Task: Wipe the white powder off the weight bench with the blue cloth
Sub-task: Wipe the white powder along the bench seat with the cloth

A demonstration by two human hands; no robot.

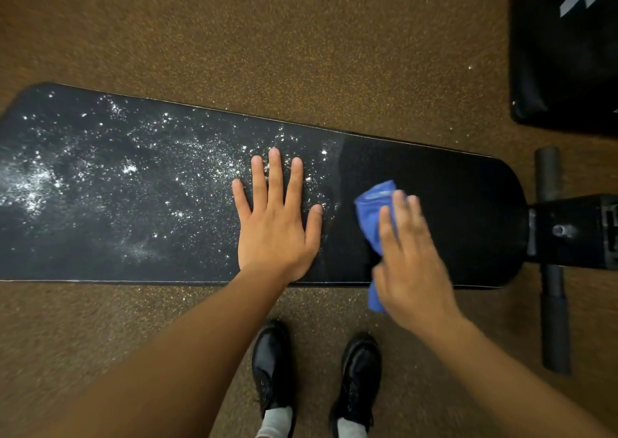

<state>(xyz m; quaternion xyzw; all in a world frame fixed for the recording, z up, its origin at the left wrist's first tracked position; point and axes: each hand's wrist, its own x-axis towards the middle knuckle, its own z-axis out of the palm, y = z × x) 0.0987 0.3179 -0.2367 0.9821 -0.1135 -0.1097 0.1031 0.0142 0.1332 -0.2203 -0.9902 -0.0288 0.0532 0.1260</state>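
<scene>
A long black weight bench (451, 203) runs left to right below me. White powder (127, 170) is scattered over its left and middle parts, while the right end looks dark and clean. My left hand (277, 223) lies flat on the pad with fingers spread, at the edge of the powder. To its right, my right hand (411, 257) presses a blue cloth (373, 210) onto the pad; the hand is blurred. Part of the cloth hangs over the bench's near edge.
Speckled brown rubber floor (301, 52) surrounds the bench. The bench's black metal frame and crossbar (551, 270) sit at the right end. Another black pad (565, 52) is at the top right. My two black shoes (274, 367) stand just in front of the bench.
</scene>
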